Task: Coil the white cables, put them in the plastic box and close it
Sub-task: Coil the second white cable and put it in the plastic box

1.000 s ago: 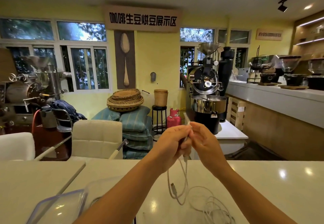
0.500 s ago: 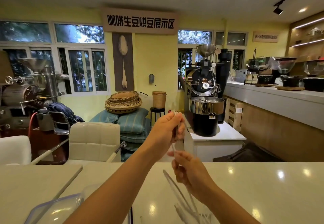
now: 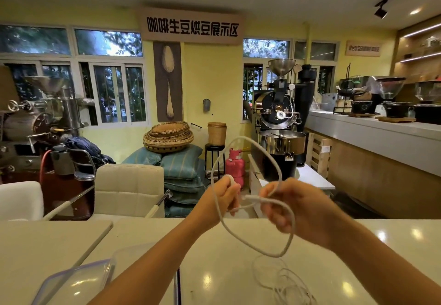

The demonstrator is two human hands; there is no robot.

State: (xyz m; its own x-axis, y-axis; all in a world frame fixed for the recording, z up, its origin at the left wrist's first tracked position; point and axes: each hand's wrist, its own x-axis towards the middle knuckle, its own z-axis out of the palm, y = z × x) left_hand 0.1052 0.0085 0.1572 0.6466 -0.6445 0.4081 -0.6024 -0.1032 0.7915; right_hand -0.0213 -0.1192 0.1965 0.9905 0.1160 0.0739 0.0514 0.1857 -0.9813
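Left grip: curled round white cable, above bench.
Right grip: pinching cable loop.
Lid: near-left bench corner.

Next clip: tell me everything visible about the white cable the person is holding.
The white cable looks round, matte and flexible, like rubbery plastic. It is part-coiled in the air: one loop arcs above the hands, another hangs below them over the white table. The left hand grips one side, the right hand the other, and a slim plug end pokes out between them. Thinner white cable lies tangled on the table beneath.
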